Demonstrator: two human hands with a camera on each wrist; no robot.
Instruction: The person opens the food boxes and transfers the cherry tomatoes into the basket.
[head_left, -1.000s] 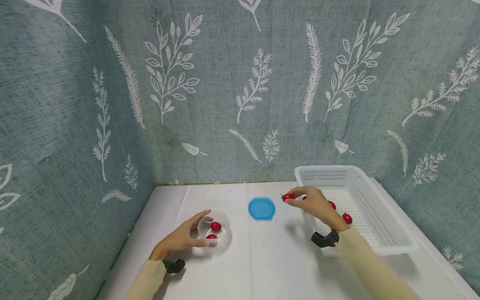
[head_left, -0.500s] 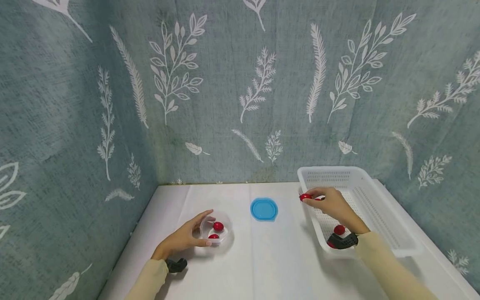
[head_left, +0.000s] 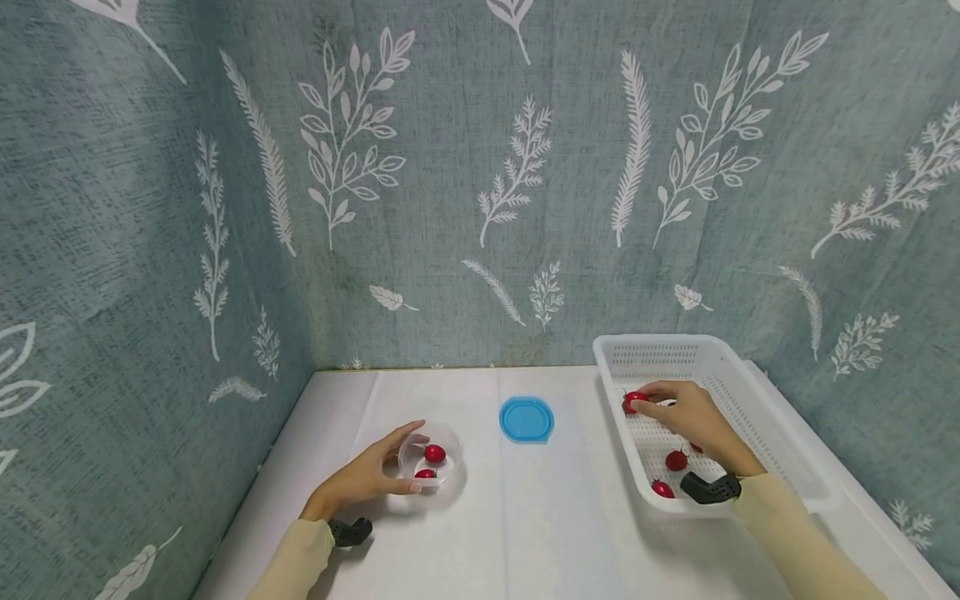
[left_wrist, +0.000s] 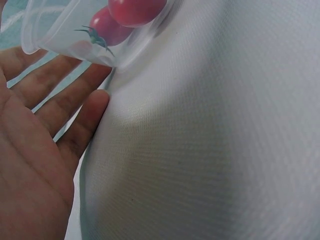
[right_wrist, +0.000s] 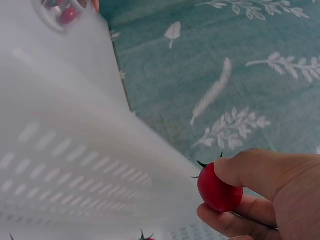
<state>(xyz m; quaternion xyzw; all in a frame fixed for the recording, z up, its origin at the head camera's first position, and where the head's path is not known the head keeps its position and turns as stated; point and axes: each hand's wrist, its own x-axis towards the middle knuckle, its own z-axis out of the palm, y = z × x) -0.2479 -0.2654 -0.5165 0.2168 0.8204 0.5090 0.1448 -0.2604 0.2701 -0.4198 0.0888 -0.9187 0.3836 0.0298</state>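
On the left of the table, my left hand (head_left: 363, 475) holds a small clear plastic tub (head_left: 452, 442), thumb on its near side and fingers round the far side. Two red cherry tomatoes (head_left: 434, 453) lie inside it. Over at the right, my right hand (head_left: 693, 417) pinches another cherry tomato (right_wrist: 219, 190) between thumb and fingers, its green stem end pointing away from the palm. That hand is inside the white plastic basket (head_left: 750, 429), near its left wall. Several more tomatoes (head_left: 677, 460) lie on the basket floor, some partly hidden under the hand and wrist.
A round blue lid (head_left: 527, 419) lies flat on the white table (head_left: 555, 517), between the tub and the basket. Behind the table hangs a grey-green curtain (head_left: 450, 167) with a white leaf print, which also covers both sides.
My right hand has moved right with the cherry tomato, from above the table beside the basket to inside the basket. The left hand and the tub have stayed in place.
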